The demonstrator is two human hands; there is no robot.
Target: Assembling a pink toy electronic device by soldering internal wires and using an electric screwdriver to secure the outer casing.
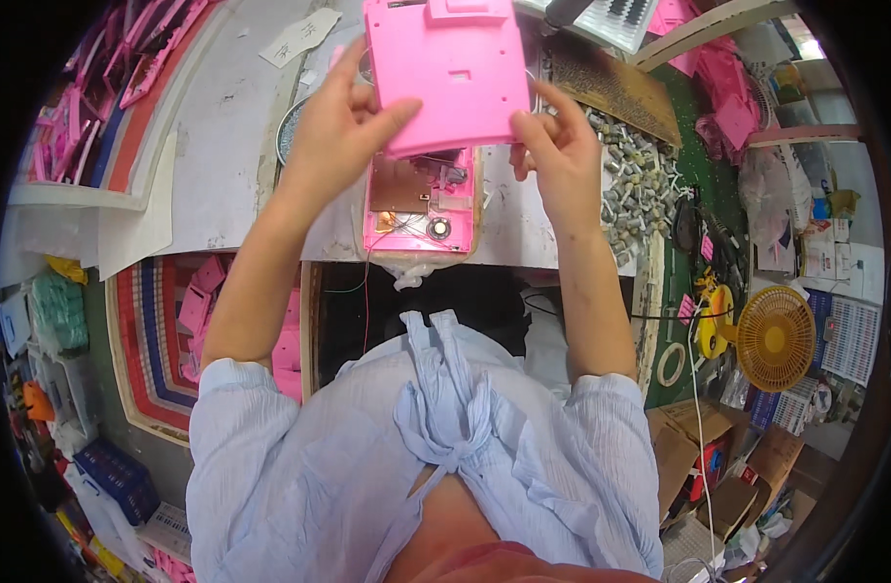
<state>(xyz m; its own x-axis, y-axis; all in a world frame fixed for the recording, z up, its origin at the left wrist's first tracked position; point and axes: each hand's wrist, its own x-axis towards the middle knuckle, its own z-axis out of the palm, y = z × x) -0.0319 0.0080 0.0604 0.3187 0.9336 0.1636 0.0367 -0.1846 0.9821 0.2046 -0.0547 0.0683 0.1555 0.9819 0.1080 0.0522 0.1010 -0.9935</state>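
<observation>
A pink plastic panel, flat with small holes and a raised block at its far edge, is held up between my two hands over the workbench. My left hand grips its left side, thumb across the face. On the right edge, my right hand pinches it between thumb and fingers. Below the panel, nearer to me, lies an open pink casing with a brown board, thin wires and a round metal part inside. The panel hides the casing's far end.
Many small metal motors lie heaped on the bench to the right. A metal dish shows beside my left wrist. Pink parts fill a striped bin at far left. A yellow fan and cardboard boxes stand at right.
</observation>
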